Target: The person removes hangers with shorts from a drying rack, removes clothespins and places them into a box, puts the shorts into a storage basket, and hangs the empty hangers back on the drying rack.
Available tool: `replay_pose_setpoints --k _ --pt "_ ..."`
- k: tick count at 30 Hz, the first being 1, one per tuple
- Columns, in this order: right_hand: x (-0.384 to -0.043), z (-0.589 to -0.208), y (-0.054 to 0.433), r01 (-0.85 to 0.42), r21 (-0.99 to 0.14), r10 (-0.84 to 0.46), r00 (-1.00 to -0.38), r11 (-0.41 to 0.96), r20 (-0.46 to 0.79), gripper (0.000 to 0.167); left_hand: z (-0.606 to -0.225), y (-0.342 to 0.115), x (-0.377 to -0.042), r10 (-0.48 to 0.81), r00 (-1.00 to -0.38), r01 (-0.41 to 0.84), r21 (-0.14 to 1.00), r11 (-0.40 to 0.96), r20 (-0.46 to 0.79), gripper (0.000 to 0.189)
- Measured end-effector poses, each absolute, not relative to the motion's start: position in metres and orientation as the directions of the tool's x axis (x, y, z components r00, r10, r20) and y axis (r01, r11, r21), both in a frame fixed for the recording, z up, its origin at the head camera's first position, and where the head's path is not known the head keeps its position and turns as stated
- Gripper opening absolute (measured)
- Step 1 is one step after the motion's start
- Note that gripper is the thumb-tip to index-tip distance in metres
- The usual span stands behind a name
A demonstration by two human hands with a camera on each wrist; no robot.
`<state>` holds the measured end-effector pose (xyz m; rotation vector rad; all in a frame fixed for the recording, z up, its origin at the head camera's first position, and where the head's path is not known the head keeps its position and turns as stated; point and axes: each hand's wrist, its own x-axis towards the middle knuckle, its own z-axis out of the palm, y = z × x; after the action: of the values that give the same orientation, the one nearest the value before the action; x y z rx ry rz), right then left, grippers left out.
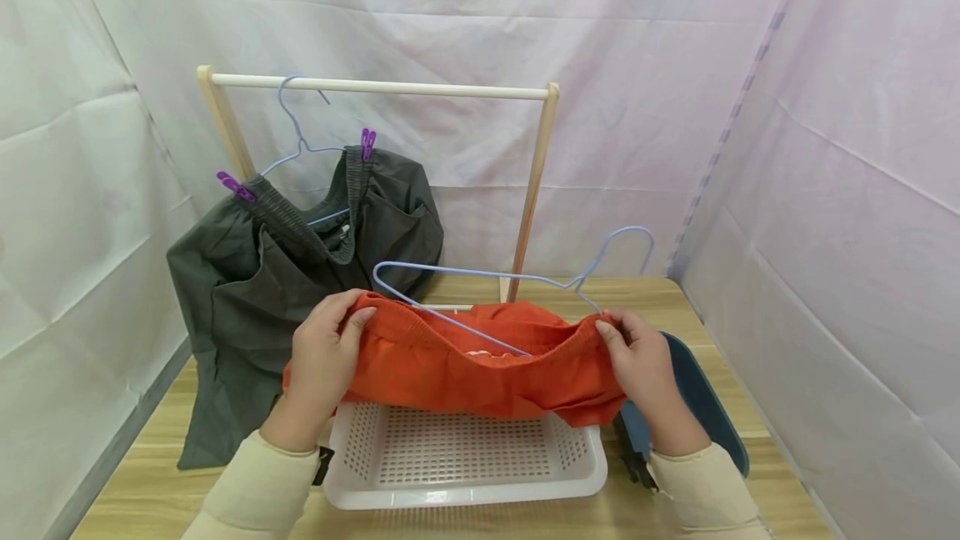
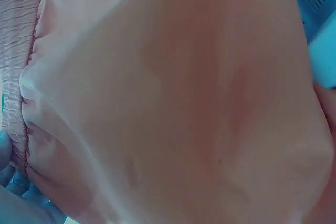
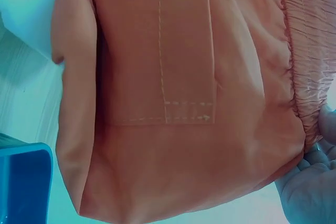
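Note:
An orange-red pair of elastic-waisted pants (image 1: pixel 465 377) is stretched sideways above a white basket, its waistband opening upward. My left hand (image 1: pixel 322 357) pinches one end of the waistband, thumb on the near side. At the other end my right hand (image 1: pixel 643 357) pinches the band in the same way. A light-blue hanger (image 1: pixel 525 276) slants through the waist opening; its lower part is hidden inside the pants, and its hook rises near my right hand. In the right wrist view, a stitched flap on the pants (image 3: pixel 184 77) shows beside the gathered waistband (image 3: pixel 310 40).
Behind on the left, dark grey pants (image 1: pixel 292 273) hang by a blue hanger and purple clothespins (image 1: pixel 367 144) from a wooden rack (image 1: pixel 412 88). The white basket (image 1: pixel 465 496) stands below the orange pants. A dark blue bin (image 1: pixel 712 398) sits beside my right forearm.

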<state>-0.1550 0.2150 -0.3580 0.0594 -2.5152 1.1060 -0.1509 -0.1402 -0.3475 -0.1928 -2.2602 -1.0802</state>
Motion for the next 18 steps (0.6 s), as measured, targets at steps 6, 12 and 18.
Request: replay_pose_setpoints --k 6,12,18 --pt "-0.157 -0.357 0.216 -0.200 -0.702 0.115 -0.920 0.684 0.374 0.017 -0.345 -0.130 -0.151 -0.095 -0.807 0.393 0.650 0.651 0.583 0.024" --pt "-0.159 -0.355 0.214 -0.213 -0.695 0.102 -0.918 0.687 0.383 0.017 -0.344 -0.121 -0.150 -0.059 -0.798 0.412 0.615 0.673 0.599 0.023" --pt "-0.160 -0.351 0.210 -0.204 -0.683 0.103 -0.920 0.701 0.379 0.019 -0.346 -0.112 -0.152 0.001 -0.758 0.465 0.540 0.701 0.652 0.024"
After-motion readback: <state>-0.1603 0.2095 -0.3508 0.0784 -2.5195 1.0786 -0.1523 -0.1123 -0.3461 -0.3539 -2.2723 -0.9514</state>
